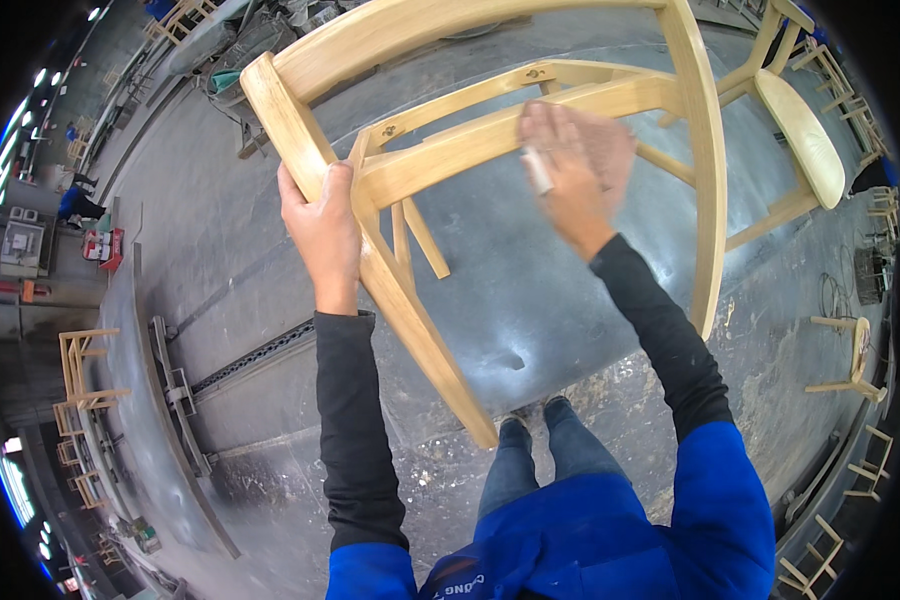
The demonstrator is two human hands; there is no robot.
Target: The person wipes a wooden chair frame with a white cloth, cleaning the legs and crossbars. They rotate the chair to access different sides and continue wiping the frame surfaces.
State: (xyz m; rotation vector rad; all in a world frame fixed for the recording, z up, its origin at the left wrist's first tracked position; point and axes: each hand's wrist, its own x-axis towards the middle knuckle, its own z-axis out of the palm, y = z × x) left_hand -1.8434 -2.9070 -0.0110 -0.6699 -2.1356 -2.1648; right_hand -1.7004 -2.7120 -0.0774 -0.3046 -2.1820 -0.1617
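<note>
A pale wooden chair frame [440, 165], without a seat panel, is tilted in front of me. My left hand [328, 230] is closed round its left post, just beside the joint with the seat rail, thumb on the near side. My right hand [570, 185] lies over the rail toward its right end, smeared by motion. It holds a pinkish sheet [612, 150] that looks like sandpaper, pressed against the wood. Something white [538, 172] shows at its fingers, perhaps a wrap. Small metal fittings [389, 131] sit on the far rail.
Beneath the frame spreads a grey metal-like surface [530, 340]. Another wooden chair with a pale curved panel [800, 140] stands at the right. A chain track [255, 355] runs at the left. More chair frames [88, 370] line both sides. A distant person [75, 200] is at the far left.
</note>
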